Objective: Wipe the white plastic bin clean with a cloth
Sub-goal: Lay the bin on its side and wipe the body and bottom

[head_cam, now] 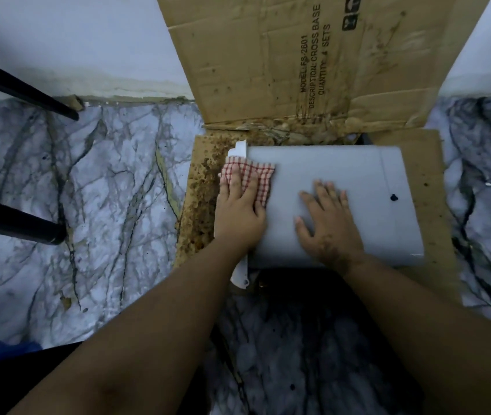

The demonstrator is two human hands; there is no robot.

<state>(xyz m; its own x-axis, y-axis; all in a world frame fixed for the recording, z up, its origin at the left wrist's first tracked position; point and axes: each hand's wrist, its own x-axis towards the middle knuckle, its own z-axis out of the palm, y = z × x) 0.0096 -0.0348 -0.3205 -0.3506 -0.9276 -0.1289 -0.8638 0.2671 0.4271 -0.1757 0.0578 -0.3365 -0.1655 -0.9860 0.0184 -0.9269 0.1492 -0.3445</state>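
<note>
The left hand [239, 215] lies flat with fingers spread, pressing a red-and-white checked cloth [250, 178] onto the left end of the white bin [343, 175]; it pins the cloth under the palm rather than closing around it. The right hand [326, 223] rests open and flat on the bin's near side, holding nothing. The bin lies on its side on stained cardboard [205, 190] spread over a marbled floor [103, 181]. A dark spot [394, 198] marks the bin toward its right end. Black furniture legs [19, 220] stand at the left.
</note>
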